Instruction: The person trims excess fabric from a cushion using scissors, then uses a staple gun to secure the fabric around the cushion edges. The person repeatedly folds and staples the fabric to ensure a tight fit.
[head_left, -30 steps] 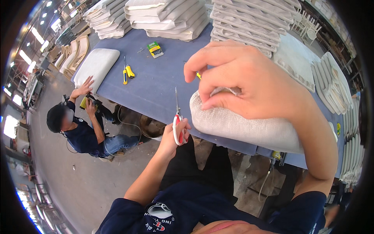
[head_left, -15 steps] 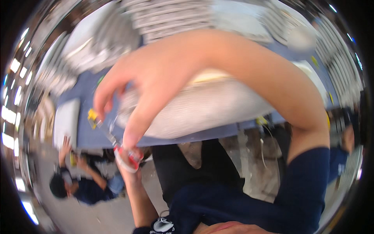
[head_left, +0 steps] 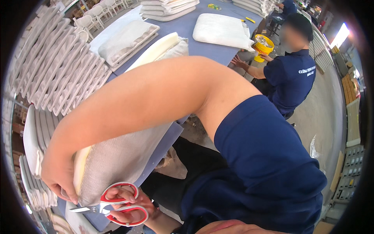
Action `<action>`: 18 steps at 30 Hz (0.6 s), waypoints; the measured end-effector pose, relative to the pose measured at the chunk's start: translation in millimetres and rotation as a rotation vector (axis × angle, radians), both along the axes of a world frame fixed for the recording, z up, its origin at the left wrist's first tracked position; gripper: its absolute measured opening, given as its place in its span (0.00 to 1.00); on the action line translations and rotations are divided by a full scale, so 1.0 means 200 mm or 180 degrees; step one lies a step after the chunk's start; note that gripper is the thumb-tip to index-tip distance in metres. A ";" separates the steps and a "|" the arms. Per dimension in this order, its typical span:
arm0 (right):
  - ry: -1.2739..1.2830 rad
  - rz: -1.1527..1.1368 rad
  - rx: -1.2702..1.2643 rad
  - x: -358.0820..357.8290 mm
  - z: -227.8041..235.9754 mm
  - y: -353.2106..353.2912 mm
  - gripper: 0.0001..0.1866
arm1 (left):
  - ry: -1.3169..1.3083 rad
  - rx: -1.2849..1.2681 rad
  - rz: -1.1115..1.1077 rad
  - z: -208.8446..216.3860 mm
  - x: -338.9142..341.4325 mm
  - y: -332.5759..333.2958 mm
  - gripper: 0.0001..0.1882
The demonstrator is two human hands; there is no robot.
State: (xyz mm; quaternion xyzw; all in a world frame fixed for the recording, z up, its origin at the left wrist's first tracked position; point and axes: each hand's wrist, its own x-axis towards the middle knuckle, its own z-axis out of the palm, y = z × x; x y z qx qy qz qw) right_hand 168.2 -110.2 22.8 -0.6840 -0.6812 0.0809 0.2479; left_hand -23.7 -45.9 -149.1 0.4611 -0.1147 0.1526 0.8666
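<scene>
A cushion (head_left: 136, 148) is laid along the near edge of the table (head_left: 175, 27), with yellow foam (head_left: 82, 163) seen beside its grey cloth (head_left: 113, 171); its left end is reached by the right hand (head_left: 58, 175), but whether the cloth is pinched there cannot be told, as the fingertips are partly hidden. The scissors (head_left: 102, 208) are grasped in the left hand (head_left: 145, 204), fingers put through the loops, with the blades pointed just below the right fingertips. For neat cutting, the cloth should probably be stretched flat, and skin and foam avoided by the blades.
</scene>
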 end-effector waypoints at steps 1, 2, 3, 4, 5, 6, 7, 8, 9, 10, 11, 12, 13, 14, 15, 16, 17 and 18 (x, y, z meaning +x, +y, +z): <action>0.0258 0.0097 -0.0090 -0.01 0.00 -0.02 0.18 | 0.0018 -0.0151 -0.0213 0.03 -0.02 -0.07 0.35; 0.0225 0.0102 -0.0148 -0.02 0.00 -0.03 0.18 | -0.0212 -0.0028 -0.0535 0.03 -0.01 -0.09 0.35; 0.0200 0.0132 -0.0209 -0.04 0.01 -0.05 0.17 | -0.0436 0.0094 -0.0832 0.01 0.01 -0.11 0.36; 0.0176 0.0175 -0.0272 -0.06 0.02 -0.05 0.17 | -0.0555 0.0161 -0.0962 0.01 0.00 -0.13 0.38; 0.0147 0.0141 -0.0258 -0.07 0.02 -0.06 0.17 | -0.0675 0.0233 -0.1091 0.00 0.00 -0.14 0.39; 0.0124 0.0104 -0.0246 -0.09 0.03 -0.08 0.17 | -0.0633 0.0459 -0.1123 0.05 -0.02 -0.18 0.41; 0.0095 0.0130 -0.0222 -0.09 0.03 -0.07 0.17 | -0.0559 0.0728 -0.1162 0.10 -0.03 -0.19 0.40; -0.0051 0.0163 -0.0110 -0.08 0.03 -0.05 0.18 | -0.0472 0.0993 -0.1190 0.13 -0.03 -0.21 0.40; -0.0169 -0.0129 -0.0078 -0.06 0.01 -0.18 0.18 | -0.0369 0.0731 -0.1303 0.13 -0.04 -0.33 0.41; -0.0290 -0.0075 0.0015 -0.04 0.01 -0.16 0.19 | -0.0225 0.0702 -0.1254 0.15 -0.05 -0.33 0.41; -0.0350 -0.0165 0.0096 -0.01 -0.01 -0.17 0.19 | -0.0301 0.0767 -0.1253 0.17 -0.03 -0.34 0.41; -0.0395 0.0176 0.0298 -0.01 -0.03 -0.03 0.19 | -0.0301 0.0946 -0.0824 0.18 0.00 -0.27 0.42; -0.0252 0.0138 0.0414 -0.03 -0.01 -0.01 0.17 | -0.0448 0.0584 -0.0949 0.23 0.03 -0.24 0.42; -0.0108 0.0130 0.0531 -0.05 0.00 -0.04 0.16 | -0.0638 0.0256 -0.1038 0.27 0.05 -0.24 0.41; 0.0001 0.0172 0.0619 -0.06 -0.01 -0.02 0.16 | -0.0667 0.0085 -0.1109 0.31 0.06 -0.22 0.38; 0.0120 0.0074 0.0645 -0.05 -0.03 -0.04 0.15 | -0.0710 -0.0152 -0.1310 0.34 0.07 -0.22 0.34; 0.0073 0.0124 0.0694 -0.09 -0.01 -0.03 0.15 | -0.0591 0.0073 -0.1281 0.38 0.04 -0.19 0.29; -0.0011 -0.0023 0.0662 -0.09 0.00 -0.08 0.15 | -0.0513 0.0037 -0.1510 0.41 0.03 -0.21 0.24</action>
